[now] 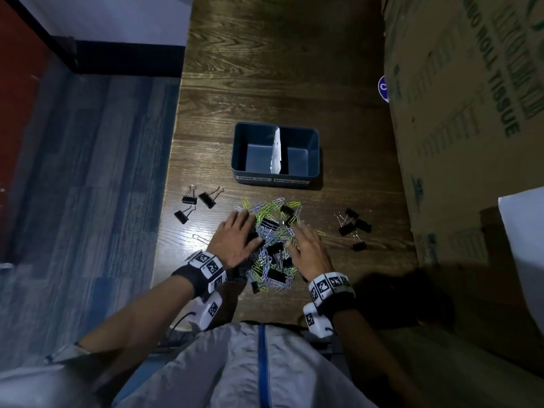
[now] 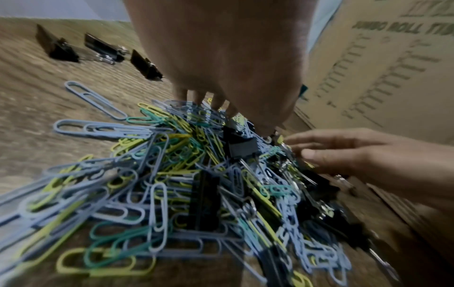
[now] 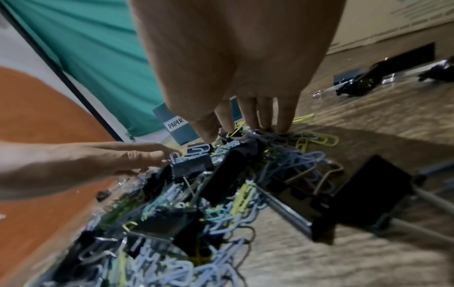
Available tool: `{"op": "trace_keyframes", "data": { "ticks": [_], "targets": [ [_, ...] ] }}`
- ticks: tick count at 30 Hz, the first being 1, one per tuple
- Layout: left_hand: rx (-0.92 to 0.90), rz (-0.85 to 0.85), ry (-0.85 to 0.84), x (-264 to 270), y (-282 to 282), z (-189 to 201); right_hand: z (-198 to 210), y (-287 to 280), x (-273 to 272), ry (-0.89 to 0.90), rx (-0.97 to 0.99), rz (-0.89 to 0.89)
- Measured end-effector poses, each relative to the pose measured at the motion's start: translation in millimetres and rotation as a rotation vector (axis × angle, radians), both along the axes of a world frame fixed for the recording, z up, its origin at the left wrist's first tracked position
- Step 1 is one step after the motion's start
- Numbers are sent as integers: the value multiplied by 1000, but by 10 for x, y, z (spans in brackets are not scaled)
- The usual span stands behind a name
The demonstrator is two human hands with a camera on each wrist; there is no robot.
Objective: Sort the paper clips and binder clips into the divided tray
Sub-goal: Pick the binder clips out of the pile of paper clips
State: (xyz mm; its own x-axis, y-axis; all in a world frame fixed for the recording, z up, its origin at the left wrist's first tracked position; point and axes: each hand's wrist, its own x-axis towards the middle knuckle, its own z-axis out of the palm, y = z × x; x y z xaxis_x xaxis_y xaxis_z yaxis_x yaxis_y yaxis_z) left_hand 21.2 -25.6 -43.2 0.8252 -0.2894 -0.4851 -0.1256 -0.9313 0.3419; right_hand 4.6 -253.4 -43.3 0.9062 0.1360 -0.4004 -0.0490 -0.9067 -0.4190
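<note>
Although nothing has yet been placed in the divided tray point(image 1: 275, 172), which is seen at the centre of the head view with both compartments bare, some binder clips have been set apart. At the left of that view, three black binder clips point(image 1: 196, 203) lie on the tabletop point(image 1: 265, 69), just beside the mixed heap. The left hand point(image 1: 235, 241) is laid flat on the left side of the heap point(image 1: 272, 245), fingers straight and spread; nothing is gripped by it. At lower centre the heap of paper clips and binder clips is found between the two hands. The right hand point(image 1: 310, 251) is likewise spread flat on the heap's right side, with nothing held. Further right, a second group of binder clips point(image 1: 353, 228) lies well apart from the heap.

The coated paper clips are judged light, springy and prone to hooking together, so that several may be lifted at once; a pinch on a single loop end is advised. The binder clips are judged stiffer and heavier; they are best taken by the black body or by a wire handle and shaken free of snagged paper clips.
</note>
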Motion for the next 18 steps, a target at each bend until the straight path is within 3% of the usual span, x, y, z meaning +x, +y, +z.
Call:
{"op": "trace_keyframes", "data": {
  "ticks": [4, 8, 12, 15, 18],
  "targets": [
    [-34, 79, -177, 62, 0, 45, 50, -34, 116, -118, 51, -123],
    [-30, 173, -35, 305, -13, 21, 85, -1, 437, 13, 90, -180],
    [26, 0, 43, 430, -80, 15, 107, 133, 618, 178, 37, -24],
    [29, -182, 14, 414, -99, 12, 81, 232, 569, 110, -34, 149],
    [30, -256, -93, 342, -106, 77, 34, 266, 443, -32, -1, 163]
  ]
}}
